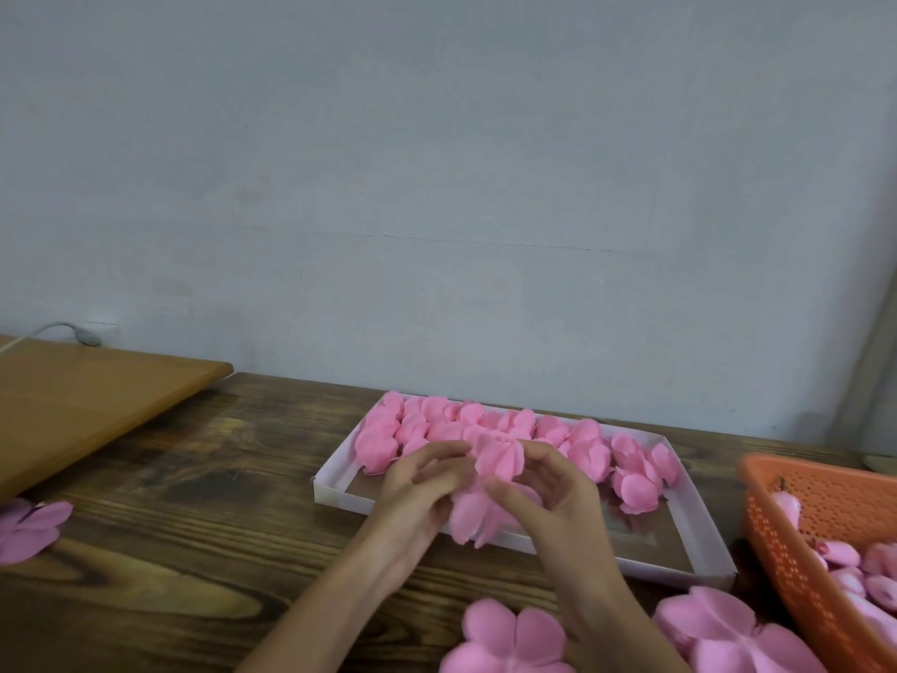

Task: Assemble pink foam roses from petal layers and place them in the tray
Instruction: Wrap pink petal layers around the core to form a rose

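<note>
Both hands meet above the white tray [335,493] — the left hand [417,493] and right hand [558,488], fingers loosely curled, cup a half-built pink rose [490,488]. Finished roses [485,425] fill the tray's far side; an orange basket [786,541] holds pink buds [869,575].

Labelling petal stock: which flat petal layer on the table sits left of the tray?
The flat petal layer at the left frame edge, alone; the other two lie right of the arms, by the orange basket.
</note>
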Demonstrator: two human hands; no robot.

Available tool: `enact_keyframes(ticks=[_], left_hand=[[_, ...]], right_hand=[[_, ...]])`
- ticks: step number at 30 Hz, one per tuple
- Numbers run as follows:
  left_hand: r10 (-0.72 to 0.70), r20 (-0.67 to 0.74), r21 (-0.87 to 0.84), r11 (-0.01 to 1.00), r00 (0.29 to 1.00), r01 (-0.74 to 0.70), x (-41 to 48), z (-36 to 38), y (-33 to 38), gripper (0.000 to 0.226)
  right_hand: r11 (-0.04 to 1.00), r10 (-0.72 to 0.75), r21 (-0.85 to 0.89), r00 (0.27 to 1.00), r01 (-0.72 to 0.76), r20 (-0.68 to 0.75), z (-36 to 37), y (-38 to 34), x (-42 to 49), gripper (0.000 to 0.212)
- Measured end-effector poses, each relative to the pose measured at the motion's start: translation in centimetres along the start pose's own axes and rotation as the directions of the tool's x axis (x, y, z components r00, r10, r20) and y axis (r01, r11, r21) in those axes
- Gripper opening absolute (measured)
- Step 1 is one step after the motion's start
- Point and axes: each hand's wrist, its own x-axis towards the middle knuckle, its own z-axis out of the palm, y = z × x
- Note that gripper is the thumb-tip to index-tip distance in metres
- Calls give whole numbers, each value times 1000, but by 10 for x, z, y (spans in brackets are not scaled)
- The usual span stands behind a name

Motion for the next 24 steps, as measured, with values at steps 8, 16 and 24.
enact_keyframes(ticks=[8, 16, 24], left_hand=[[23, -85, -103, 994, 996, -32, 2, -6, -2, 59], [74, -155, -32, 996, 985, -80, -1, -2, 2, 52], [183, -131, -2, 983, 974, -184, -5, 3, 5, 41]], right_hand=[[994, -35, -105, 995, 45, 96, -6, -2, 1, 28], [974, -122, -170, 977, 152, 174, -7, -4, -1, 35], [938, -124, -289, 964, 192, 236, -11, -2, -2, 27]])
